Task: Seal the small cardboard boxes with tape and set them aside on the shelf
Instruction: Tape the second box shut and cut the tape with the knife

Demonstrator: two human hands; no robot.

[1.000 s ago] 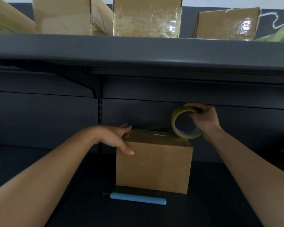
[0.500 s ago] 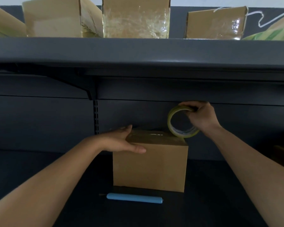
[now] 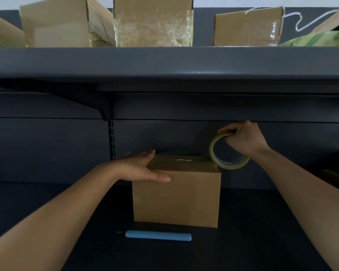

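Cardboard box [image 3: 176, 198] stands upright on the dark lower shelf [image 3: 262, 241], straight in front of me, its plain front face towards me. A glossy strip of clear tape runs along its top. My left hand [image 3: 143, 169] lies open against the box's top left corner, fingers straight and reaching over the top, thumb stretched flat along the front upper edge. My right hand [image 3: 243, 139] grips the tape roll [image 3: 231, 166] by its upper rim, fingers curled over the ring. The roll stands on edge at the box's top right corner, its lower left part meeting the top there, the rest hanging out past the right side. A light blue stick [image 3: 158, 236] lies on the lower shelf just in front of the box, parallel to its front face and not touching it. Above, on the upper shelf [image 3: 164, 63], several taped boxes [image 3: 153, 26] stand in a row, some of them tilted
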